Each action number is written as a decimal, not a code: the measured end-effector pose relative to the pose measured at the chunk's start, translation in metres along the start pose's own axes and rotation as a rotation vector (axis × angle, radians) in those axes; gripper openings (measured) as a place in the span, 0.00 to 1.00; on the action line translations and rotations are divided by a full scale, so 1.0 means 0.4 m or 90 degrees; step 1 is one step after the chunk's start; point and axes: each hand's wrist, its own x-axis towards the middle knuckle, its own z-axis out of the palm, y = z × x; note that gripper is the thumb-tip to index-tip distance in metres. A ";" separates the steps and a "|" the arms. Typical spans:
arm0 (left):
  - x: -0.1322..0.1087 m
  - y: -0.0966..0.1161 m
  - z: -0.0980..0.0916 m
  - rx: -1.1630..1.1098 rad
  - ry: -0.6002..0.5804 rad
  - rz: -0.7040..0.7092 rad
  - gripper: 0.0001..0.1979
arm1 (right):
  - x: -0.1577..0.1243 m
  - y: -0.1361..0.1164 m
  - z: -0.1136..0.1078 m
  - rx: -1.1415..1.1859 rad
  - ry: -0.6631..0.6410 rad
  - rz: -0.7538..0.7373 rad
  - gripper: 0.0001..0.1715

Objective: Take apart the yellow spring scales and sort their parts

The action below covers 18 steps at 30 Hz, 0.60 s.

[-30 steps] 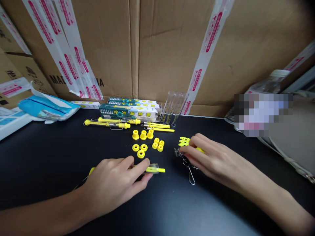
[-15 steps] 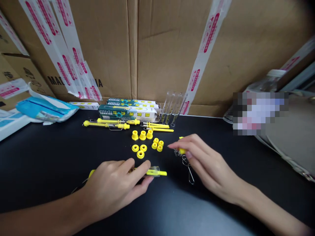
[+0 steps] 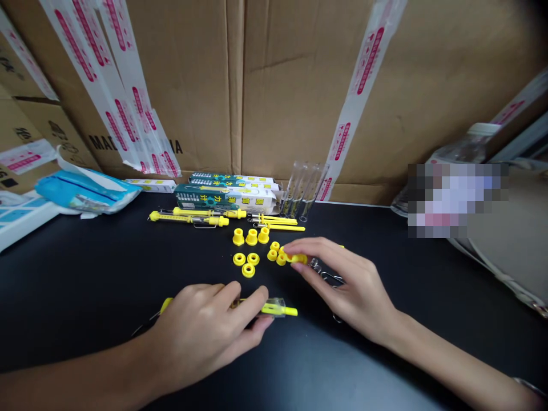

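Note:
My left hand is wrapped round a spring scale, a clear tube with a yellow rod sticking out to the right. The scale's other yellow end and a wire hook show beyond my wrist side; its middle is hidden by my fingers. Between thumb and fingertips my right hand pinches a yellow plastic cap, right beside several small yellow bushings. Coiled springs and wire hooks lie partly hidden under that hand. Three yellow rings and three flanged yellow caps stand to the left.
Behind these lie assembled spring scales and yellow rods with springs. Clear tubes stand upright by printed boxes, against a large cardboard box. A blue packet is at left, a plastic bottle and bag at right.
My right hand has moved left with the yellow cap, close to the small bushings. My left hand keeps its hold on the spring scale. The whole view has shifted slightly.

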 end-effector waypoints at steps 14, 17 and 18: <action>-0.007 0.007 -0.005 0.017 0.014 0.010 0.11 | 0.163 -0.003 0.097 -0.081 -0.072 -0.025 0.12; -0.005 0.007 -0.005 0.027 0.024 0.007 0.11 | 0.172 0.012 0.115 -0.146 -0.109 -0.063 0.12; -0.005 0.007 -0.004 0.027 0.022 0.003 0.10 | 0.174 0.015 0.119 -0.165 -0.112 -0.076 0.12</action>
